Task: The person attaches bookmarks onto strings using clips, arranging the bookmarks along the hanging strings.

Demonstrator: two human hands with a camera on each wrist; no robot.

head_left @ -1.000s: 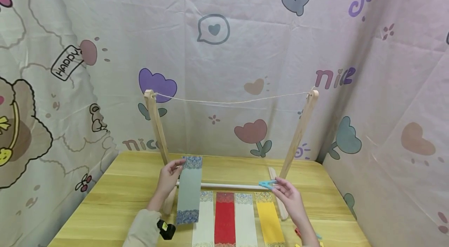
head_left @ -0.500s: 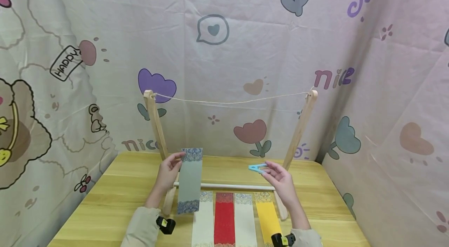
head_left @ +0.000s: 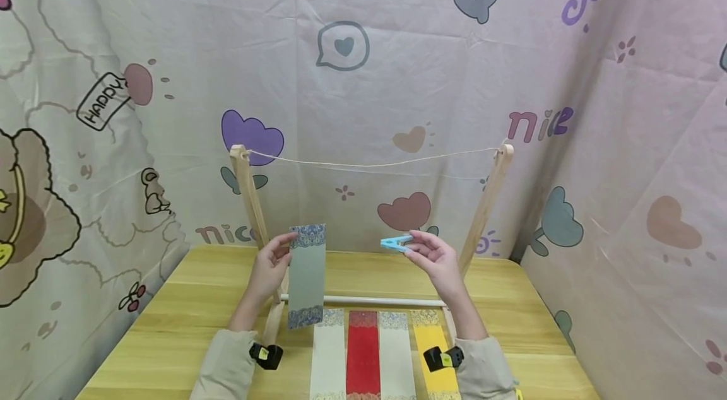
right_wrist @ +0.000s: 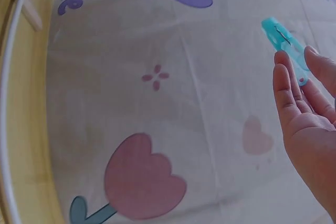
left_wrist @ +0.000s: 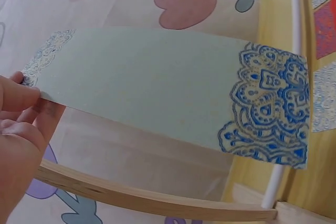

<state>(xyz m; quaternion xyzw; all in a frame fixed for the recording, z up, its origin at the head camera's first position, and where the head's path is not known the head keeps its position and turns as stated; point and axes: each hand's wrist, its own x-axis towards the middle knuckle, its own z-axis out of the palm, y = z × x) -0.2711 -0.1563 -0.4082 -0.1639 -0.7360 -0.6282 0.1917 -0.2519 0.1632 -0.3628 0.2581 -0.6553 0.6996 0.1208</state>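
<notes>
One pale green strip (head_left: 307,277), with blue patterned bands at both ends, is held upright above the worktop (head_left: 170,305), near the left post (head_left: 250,198). Of the hands, the left hand (head_left: 271,267) grips the strip's left edge near the top — thumb in front, fingers behind. The right hand (head_left: 438,261) pinches a light blue clothespin (head_left: 396,243) by its handle end, nose pointing left, well apart from the strip. A thin string (head_left: 369,165) sags between the tops of the left post and the right post (head_left: 485,217); both held items appear below it in the head view. A white rod (head_left: 375,301) runs low between the posts. Nearer, four strips lie side by side — left to right: white (head_left: 328,356), red (head_left: 363,356), white (head_left: 396,356), yellow (head_left: 428,334).
</notes>
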